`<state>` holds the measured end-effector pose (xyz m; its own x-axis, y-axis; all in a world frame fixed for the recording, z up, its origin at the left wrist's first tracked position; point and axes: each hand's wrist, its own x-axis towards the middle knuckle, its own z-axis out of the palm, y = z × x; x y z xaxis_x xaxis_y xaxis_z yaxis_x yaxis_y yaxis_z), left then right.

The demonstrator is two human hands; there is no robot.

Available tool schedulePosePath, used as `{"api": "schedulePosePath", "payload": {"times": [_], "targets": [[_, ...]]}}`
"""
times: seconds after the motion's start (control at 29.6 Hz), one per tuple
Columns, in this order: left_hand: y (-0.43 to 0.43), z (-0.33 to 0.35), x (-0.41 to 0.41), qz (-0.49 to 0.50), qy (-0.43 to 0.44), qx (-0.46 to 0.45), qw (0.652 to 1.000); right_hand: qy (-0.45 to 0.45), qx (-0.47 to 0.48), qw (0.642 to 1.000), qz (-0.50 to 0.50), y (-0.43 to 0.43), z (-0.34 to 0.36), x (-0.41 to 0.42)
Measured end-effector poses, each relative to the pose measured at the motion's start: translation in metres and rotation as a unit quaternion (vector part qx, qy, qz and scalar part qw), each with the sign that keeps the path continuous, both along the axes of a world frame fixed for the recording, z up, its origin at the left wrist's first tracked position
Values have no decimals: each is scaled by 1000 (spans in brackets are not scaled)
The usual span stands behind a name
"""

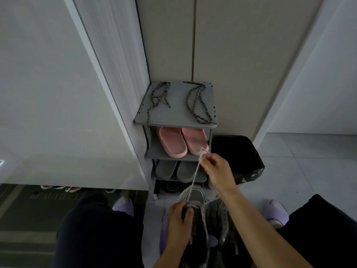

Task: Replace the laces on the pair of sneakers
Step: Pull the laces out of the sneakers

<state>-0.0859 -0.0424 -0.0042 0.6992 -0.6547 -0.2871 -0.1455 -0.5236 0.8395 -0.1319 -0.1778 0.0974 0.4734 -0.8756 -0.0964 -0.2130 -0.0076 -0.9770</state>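
A grey sneaker (195, 196) stands on the floor between my knees, toe pointing away. My left hand (178, 215) grips its tongue and upper. My right hand (217, 171) pinches the end of a pale lace (194, 178), stretched taut from the sneaker's front eyelets up to my fingers. The second sneaker (225, 215) lies just right of the first, partly hidden by my right forearm. Two dark speckled laces lie on top of the grey shoe rack (174, 115): the left lace (157, 97) and the right lace (199, 102).
The rack holds pink slippers (181, 141) on one shelf and grey slippers (179, 169) below. A black bag-lined bin (237, 155) stands right of the rack. White cabinet panels rise at left and behind. Purple slippers (275, 210) are on my feet.
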Motion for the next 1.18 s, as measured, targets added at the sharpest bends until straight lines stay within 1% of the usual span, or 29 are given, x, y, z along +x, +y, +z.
{"api": "schedulePosePath", "payload": {"times": [0.03, 0.07, 0.14, 0.2, 0.27, 0.3, 0.34, 0.37, 0.44, 0.51, 0.54, 0.57, 0.68, 0.74, 0.78, 0.81, 0.84, 0.88, 0.91, 0.98, 1.05, 1.08, 1.12, 1.15, 1.18], "targets": [[-1, -2, 3, -6, 4, -9, 1000, 23, -1, 1000, 18, -3, 0, -4], [-3, 2, 8, -20, 10, -10, 1000, 65, 11, 997, 45, -3, -6, -8], [-11, 9, 22, -53, 20, -8, 998, 180, 25, 979, 92, 9, -24, -18], [-18, 16, 34, -60, 20, -8, 998, 281, -5, 951, 128, 34, -48, -27], [-26, 28, 39, -27, 29, -39, 998, 327, -43, 932, 152, 59, -65, -33], [-29, 36, 39, 4, 49, -73, 996, 321, -53, 935, 143, 67, -71, -35], [-34, 46, 40, 40, 90, -120, 988, 300, -45, 945, 126, 71, -76, -36], [-38, 58, 41, 74, 138, -171, 973, 277, -26, 955, 105, 71, -79, -35], [-47, 85, 52, 113, 194, -261, 939, 233, 34, 970, 59, 67, -84, -33], [-53, 106, 68, 97, 185, -310, 928, 193, 87, 977, 15, 65, -88, -28], [-54, 108, 75, 88, 173, -313, 930, 174, 106, 979, -3, 63, -90, -25], [-52, 104, 78, 86, 174, -293, 936, 161, 124, 979, -17, 61, -92, -23], [-38, 61, 67, 53, 196, -167, 965, 153, 172, 972, -36, 54, -96, -19], [-22, 25, 47, -21, 135, -79, 988, 160, 178, 969, -58, 51, -98, -16], [-15, 11, 38, -58, 99, -62, 992, 166, 172, 969, -67, 50, -97, -15], [-10, 3, 29, -78, 72, -62, 992, 173, 160, 969, -71, 51, -97, -15], [-8, 2, 22, -85, 65, -68, 992, 178, 141, 971, -73, 53, -94, -16], [-6, 1, 16, -81, 70, -70, 992, 176, 118, 974, -79, 54, -92, -16], [-7, 1, 15, -70, 72, -72, 992, 153, 112, 977, -95, 53, -86, -17], [-7, 1, 15, -50, 81, -80, 992, 70, 116, 979, -152, 38, -68, -22], [-7, 1, 17, -32, 106, -96, 989, -9, 96, 966, -241, 7, -47, -32], [-7, -1, 18, -25, 113, -103, 988, -48, 91, 958, -269, -10, -38, -38], [-6, -3, 19, -19, 115, -108, 987, -72, 95, 956, -269, -22, -32, -45], [-6, -6, 19, -12, 117, -108, 987, -67, 100, 962, -246, -28, -28, -50], [-6, -7, 18, -4, 125, -112, 986, -33, 106, 972, -206, -28, -29, -53]]}}
